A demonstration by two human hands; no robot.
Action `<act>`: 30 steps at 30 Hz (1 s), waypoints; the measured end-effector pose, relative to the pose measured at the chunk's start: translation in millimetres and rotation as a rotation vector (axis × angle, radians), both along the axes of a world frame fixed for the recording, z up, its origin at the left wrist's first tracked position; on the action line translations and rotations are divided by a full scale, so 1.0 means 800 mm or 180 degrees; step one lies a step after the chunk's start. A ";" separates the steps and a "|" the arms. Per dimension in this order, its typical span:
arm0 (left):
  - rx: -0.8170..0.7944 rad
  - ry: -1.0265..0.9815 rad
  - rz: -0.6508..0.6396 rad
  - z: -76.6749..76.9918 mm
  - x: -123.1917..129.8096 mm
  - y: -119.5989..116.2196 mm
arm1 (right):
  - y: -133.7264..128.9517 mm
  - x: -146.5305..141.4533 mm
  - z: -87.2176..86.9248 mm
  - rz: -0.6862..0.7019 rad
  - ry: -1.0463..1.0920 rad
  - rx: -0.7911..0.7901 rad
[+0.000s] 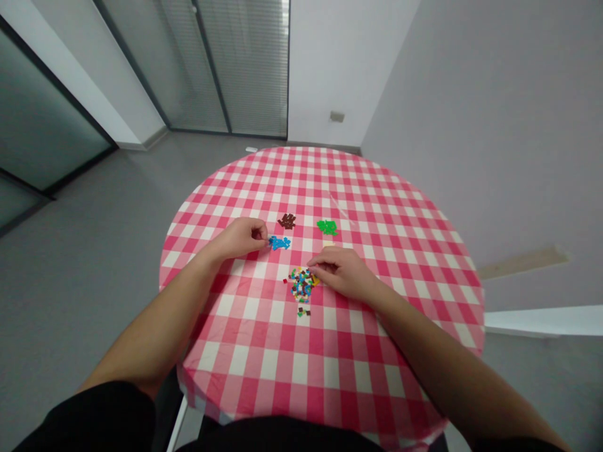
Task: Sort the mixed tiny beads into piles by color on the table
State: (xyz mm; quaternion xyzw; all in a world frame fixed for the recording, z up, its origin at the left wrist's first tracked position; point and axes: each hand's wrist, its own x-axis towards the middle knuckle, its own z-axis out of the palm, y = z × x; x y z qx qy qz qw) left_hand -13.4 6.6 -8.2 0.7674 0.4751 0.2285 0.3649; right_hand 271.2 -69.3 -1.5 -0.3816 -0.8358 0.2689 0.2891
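Observation:
My left hand (245, 237) is closed in a pinch, its fingertips at the left edge of a small pile of blue pieces (281, 243). Whatever it may hold is too small to make out. Over the upper right side of a mixed pile of tiny coloured pieces (301, 286), my right hand (342, 270) has thumb and fingers drawn together; what lies between them does not show. Some yellow pieces (316, 281) sit beside its thumb. Pale pieces (328, 244) show just behind its knuckles, partly hidden.
Farther back lie a pile of dark brown pieces (287, 221) and a pile of green pieces (327, 227). A few loose pieces (304, 312) rest nearer to me. All are on a round table with a red-and-white checked cloth (264, 376). Walls and glass panels stand beyond.

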 end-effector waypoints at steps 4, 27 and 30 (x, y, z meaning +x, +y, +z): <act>-0.0035 -0.0223 -0.0449 0.010 0.016 -0.017 | -0.005 -0.004 0.002 0.0510 -0.0480 -0.0072; 0.0118 0.0279 -0.1335 0.021 0.055 -0.042 | -0.008 -0.019 -0.008 0.0285 -0.0903 -0.0226; 0.0037 0.0278 -0.1311 0.021 0.056 -0.041 | -0.008 -0.020 -0.007 0.0256 -0.0985 -0.0171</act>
